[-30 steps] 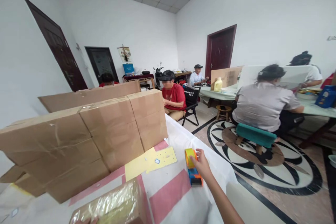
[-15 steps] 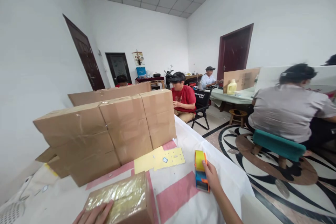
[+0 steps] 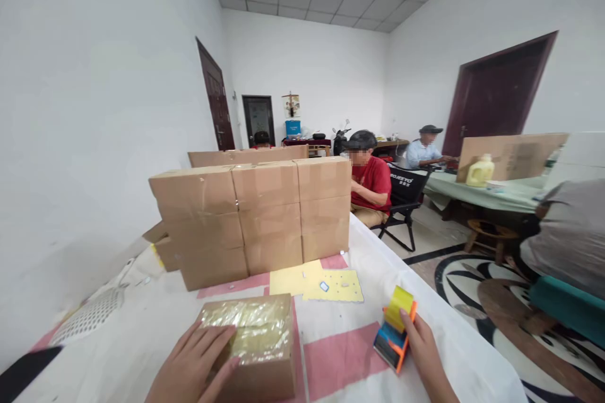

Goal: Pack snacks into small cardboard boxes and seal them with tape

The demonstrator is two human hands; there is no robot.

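The left hand (image 3: pixel 196 356) lies palm down, fingers apart, on a brown cardboard box (image 3: pixel 267 374) at the near edge of the worktop (image 3: pixel 137 334) — its top sheathed in wrinkled, glossy, yellowish tape (image 3: pixel 262 327), its front plain and matte. To the right, the right hand (image 3: pixel 420 340) grips a tape dispenser (image 3: pixel 396 352), orange and blue, tilted, with a broad yellow roll (image 3: pixel 398 310). Farther back, plain brown cartons (image 3: pixel 269 233) stand stacked, seams aligned.

left fingers (image 3: pixel 217 345) partly hide front carton (image 3: pixel 267 337); teal stool (image 3: pixel 570 305) cropped right
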